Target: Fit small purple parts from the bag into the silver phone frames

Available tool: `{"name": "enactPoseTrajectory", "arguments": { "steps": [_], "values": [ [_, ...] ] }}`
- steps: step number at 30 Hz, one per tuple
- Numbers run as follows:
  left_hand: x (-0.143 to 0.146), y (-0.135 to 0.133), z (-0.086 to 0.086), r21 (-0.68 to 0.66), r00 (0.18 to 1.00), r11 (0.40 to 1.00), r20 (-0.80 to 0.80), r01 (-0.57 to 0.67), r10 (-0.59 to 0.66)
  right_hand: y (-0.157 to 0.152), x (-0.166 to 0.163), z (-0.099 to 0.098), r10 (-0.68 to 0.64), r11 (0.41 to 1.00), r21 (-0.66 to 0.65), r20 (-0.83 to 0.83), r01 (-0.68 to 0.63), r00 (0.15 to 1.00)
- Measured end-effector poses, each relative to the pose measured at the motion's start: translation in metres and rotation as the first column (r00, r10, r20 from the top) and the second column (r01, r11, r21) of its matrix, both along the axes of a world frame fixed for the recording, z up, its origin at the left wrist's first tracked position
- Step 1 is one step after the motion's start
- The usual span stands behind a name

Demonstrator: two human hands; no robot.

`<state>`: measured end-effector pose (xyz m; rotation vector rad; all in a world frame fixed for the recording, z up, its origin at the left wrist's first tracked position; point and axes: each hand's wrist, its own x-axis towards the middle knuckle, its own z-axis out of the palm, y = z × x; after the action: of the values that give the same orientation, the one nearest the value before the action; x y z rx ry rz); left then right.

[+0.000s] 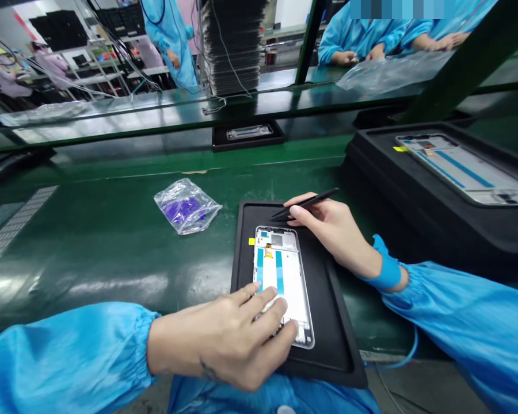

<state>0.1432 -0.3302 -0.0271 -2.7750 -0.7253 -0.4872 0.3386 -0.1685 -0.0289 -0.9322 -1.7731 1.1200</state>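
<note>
The left hand (231, 333) hides the lower left edge of the phone frame (291, 276), fingers half spread, contact unclear; the right hand (330, 227) pinches slim black tweezers (317, 199) near the far edge of the matte, rimmed tray (328, 322); the pale frame lies on it, at the worktop's (107, 241) near edge.

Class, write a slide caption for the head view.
Left hand over a phone frame in a black tray; right hand holding a black tool.

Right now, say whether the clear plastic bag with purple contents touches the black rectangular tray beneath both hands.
Apart: the head view shows green surface between the bag and tray.
</note>
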Motion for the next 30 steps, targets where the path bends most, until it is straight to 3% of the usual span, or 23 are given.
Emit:
{"name": "enactPoseTrajectory", "arguments": {
  "steps": [5, 7, 8, 10, 12, 15, 19, 23, 24, 26, 30],
  "values": [
    [-0.007, 0.003, -0.002, -0.015, 0.999, 1.000, 0.052, -0.007, 0.008, -0.003, 0.000, -0.004, -0.036, 0.991, 0.129, 0.090, 0.024, 0.995],
    [-0.019, 0.006, -0.001, -0.041, 0.984, 0.990, 0.108, -0.136, 0.140, -0.003, 0.000, -0.006, -0.056, 0.986, 0.163, 0.095, 0.040, 0.994],
    [-0.026, 0.006, -0.001, -0.084, 0.956, 0.962, 0.114, -0.261, 0.270, -0.002, -0.001, -0.007, -0.067, 0.983, 0.176, 0.091, 0.050, 0.994],
    [-0.039, 0.006, 0.000, -0.235, 0.852, 0.839, 0.069, -0.491, 0.519, -0.002, -0.001, -0.009, -0.089, 0.977, 0.200, 0.081, 0.072, 0.993],
    [-0.045, 0.002, 0.001, -0.446, 0.777, 0.698, 0.009, -0.560, 0.629, -0.001, -0.002, -0.010, -0.113, 0.971, 0.221, 0.072, 0.095, 0.991],
    [-0.041, -0.006, 0.001, -0.700, 0.735, 0.541, 0.034, -0.466, 0.677, 0.001, -0.004, -0.011, -0.158, 0.965, 0.219, 0.055, 0.142, 0.986],
    [-0.030, -0.008, -0.004, -0.872, 0.596, 0.367, 0.114, -0.324, 0.795, 0.004, -0.004, -0.012, -0.221, 0.957, 0.201, 0.029, 0.211, 0.975],
    [-0.026, 0.004, -0.011, -0.974, 0.405, 0.171, 0.218, 0.150, 0.888, 0.006, -0.004, -0.012, -0.238, 0.950, 0.208, 0.003, 0.232, 0.971],
    [-0.026, 0.009, -0.011, -0.958, 0.354, 0.155, 0.235, 0.240, 0.905, 0.006, -0.003, -0.011, -0.238, 0.950, 0.209, -0.005, 0.234, 0.971],
    [-0.032, 0.020, -0.008, -0.937, 0.271, 0.169, 0.256, 0.306, 0.928, 0.008, -0.001, -0.009, -0.247, 0.944, 0.217, -0.034, 0.249, 0.968],
    [-0.061, 0.053, 0.009, -0.935, 0.166, 0.299, 0.331, 0.191, 0.929, 0.010, 0.005, 0.002, -0.306, 0.914, 0.234, -0.137, 0.331, 0.942]
  ]
}}
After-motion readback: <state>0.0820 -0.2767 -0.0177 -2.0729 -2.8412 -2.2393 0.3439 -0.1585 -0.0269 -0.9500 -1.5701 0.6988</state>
